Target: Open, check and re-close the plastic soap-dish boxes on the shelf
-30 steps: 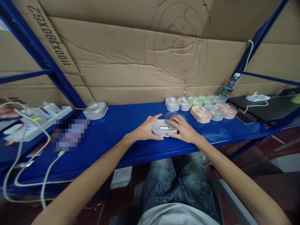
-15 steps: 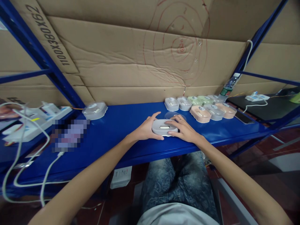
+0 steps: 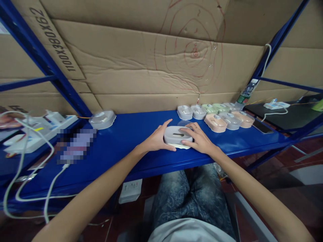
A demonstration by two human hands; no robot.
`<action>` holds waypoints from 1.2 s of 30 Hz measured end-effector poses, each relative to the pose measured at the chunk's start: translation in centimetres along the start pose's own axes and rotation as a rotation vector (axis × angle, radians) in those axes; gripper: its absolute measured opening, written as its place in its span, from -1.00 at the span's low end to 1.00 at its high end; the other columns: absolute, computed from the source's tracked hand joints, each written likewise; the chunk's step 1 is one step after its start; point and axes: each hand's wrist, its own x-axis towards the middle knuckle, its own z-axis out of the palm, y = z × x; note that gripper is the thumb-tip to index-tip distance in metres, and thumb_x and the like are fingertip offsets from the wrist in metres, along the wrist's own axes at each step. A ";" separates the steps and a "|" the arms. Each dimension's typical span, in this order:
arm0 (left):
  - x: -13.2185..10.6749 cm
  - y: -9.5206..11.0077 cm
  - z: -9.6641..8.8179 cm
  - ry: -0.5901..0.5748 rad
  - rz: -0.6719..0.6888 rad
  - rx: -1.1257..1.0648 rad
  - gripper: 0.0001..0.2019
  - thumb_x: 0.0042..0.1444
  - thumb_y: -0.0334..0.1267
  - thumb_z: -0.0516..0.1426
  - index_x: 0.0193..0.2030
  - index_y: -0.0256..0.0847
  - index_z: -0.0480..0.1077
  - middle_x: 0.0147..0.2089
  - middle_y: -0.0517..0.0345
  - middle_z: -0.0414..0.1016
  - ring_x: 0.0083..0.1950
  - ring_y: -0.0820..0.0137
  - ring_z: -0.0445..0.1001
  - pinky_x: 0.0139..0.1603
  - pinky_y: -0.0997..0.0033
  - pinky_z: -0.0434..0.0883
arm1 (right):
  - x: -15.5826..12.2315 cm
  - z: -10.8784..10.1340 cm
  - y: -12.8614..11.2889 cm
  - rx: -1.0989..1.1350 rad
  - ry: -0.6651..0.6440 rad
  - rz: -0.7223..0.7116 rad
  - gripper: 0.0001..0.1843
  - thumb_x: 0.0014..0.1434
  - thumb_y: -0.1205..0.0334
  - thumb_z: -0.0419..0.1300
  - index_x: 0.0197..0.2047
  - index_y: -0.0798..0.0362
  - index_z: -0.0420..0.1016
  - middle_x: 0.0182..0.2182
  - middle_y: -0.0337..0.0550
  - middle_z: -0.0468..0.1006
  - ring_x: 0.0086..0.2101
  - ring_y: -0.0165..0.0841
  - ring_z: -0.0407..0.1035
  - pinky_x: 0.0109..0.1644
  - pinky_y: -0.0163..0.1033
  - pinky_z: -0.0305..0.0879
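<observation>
Close to the shelf's front edge, a grey oval plastic case [image 3: 174, 137] with a long slot in its top sits between my hands. My left hand [image 3: 157, 137] wraps round its left end, thumb along the front and index finger raised behind. With fingertips on the top and front, my right hand [image 3: 200, 138] grips the right end. A whitish piece [image 3: 176, 146] shows under the case's front edge. Behind, partly hidden by my right fingers, lies a clear round lid [image 3: 184, 123].
Several finished-looking lidded cases [image 3: 215, 123] in grey, green and peach stand at the back right, beside a water bottle [image 3: 244, 95] and a dark phone [image 3: 262, 126]. Another grey case [image 3: 102, 119] is at the back left, near power strips [image 3: 27, 141] and white cables [image 3: 51, 188].
The case has risen slightly, and a whitish piece now shows beneath its front. The pale strip seen in the slot is gone; the slot looks dark. Both hands have barely moved.
</observation>
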 end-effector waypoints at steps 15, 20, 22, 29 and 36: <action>0.1 -0.7 -0.9 -0.058 0.078 0.045 0.36 -0.13 0.19 0.49 0.66 0.00 -0.23 0.27 -0.04 0.41 0.36 -0.11 0.24 0.45 -0.21 0.13 | -0.2 0.4 0.4 -0.050 0.366 0.305 -0.44 0.48 -0.19 0.04 0.38 -0.10 0.40 0.11 0.07 0.46 0.14 0.04 0.30 0.30 0.28 0.30; 0.1 -1.1 -1.1 -0.080 0.083 0.051 0.29 -0.08 0.16 0.47 0.65 0.04 -0.19 0.28 -0.01 0.38 0.38 -0.09 0.21 0.47 -0.20 0.10 | -0.3 0.5 0.6 -0.022 0.439 0.363 -0.43 0.49 -0.22 0.00 0.33 -0.07 0.45 0.07 0.06 0.47 0.10 0.01 0.32 0.27 0.29 0.30; 0.1 -1.0 -1.1 -0.085 0.079 0.053 0.28 -0.08 0.16 0.46 0.65 0.05 -0.18 0.28 -0.01 0.38 0.37 -0.10 0.22 0.46 -0.21 0.11 | -0.3 0.5 0.6 -0.018 0.449 0.369 -0.42 0.50 -0.23 -0.01 0.32 -0.05 0.46 0.06 0.07 0.47 0.10 0.00 0.33 0.27 0.28 0.30; 0.2 -0.8 -1.3 -0.076 0.076 0.074 0.27 -0.08 0.14 0.47 0.65 0.03 -0.14 0.25 -0.01 0.40 0.34 -0.09 0.24 0.43 -0.16 0.15 | -0.3 0.5 1.0 0.004 0.486 0.408 -0.44 0.51 -0.21 -0.03 0.28 -0.05 0.49 0.05 0.06 0.48 0.11 0.00 0.32 0.30 0.29 0.27; 0.1 -0.8 -1.4 -0.073 0.070 0.068 0.24 -0.09 0.14 0.47 0.64 0.04 -0.10 0.25 0.00 0.41 0.33 -0.08 0.25 0.44 -0.17 0.14 | -0.4 0.4 1.3 -0.002 0.466 0.417 -0.44 0.50 -0.21 -0.03 0.30 -0.06 0.47 0.04 0.07 0.47 0.11 0.01 0.33 0.28 0.30 0.30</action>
